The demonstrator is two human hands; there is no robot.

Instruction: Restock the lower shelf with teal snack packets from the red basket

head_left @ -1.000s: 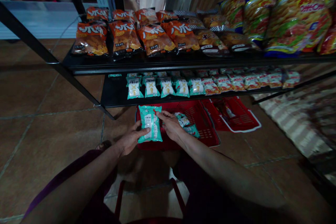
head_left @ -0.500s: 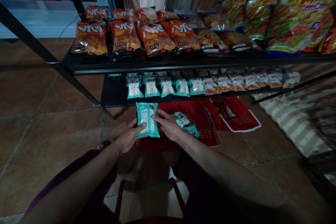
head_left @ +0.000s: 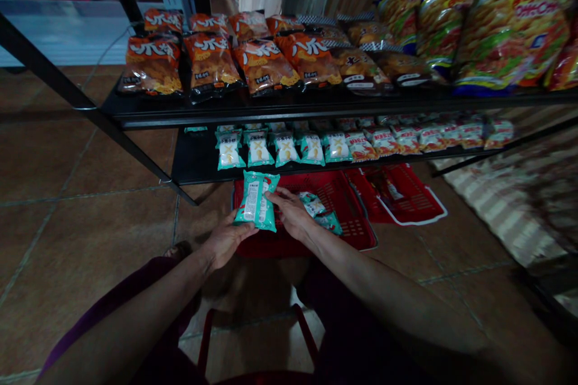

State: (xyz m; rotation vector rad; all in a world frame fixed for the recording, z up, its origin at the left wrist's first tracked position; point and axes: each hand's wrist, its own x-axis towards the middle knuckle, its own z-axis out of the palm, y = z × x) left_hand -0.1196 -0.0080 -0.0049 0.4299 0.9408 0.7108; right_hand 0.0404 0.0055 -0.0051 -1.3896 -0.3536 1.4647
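Between my two hands is a teal snack bag (head_left: 258, 201), its printed back panel facing up. My left hand (head_left: 228, 240) grips the bag's lower left edge, thumb on top and the other fingers hidden beneath. At the bag's right side my right hand (head_left: 291, 212) is closed on its edge. Below them stands a red shopping basket (head_left: 334, 183), with several teal snack bags (head_left: 329, 222) lying in its right part. Just beyond, a row of upright teal and white snack bags (head_left: 257, 149) lines the front of the lower shelf.
Orange snack bags (head_left: 210, 63) and large yellow snack bags (head_left: 501, 42) fill the upper black shelf (head_left: 271, 113). Red and white packets (head_left: 383, 141) share the lower shelf. A second red basket (head_left: 415, 192) sits to the right. A slanted shelf post (head_left: 130, 144) stands at left.
The teal bag has shifted slightly right and away from me, and now tilts clockwise. My left thumb has slid down toward its lower edge. Both hands still hold it.
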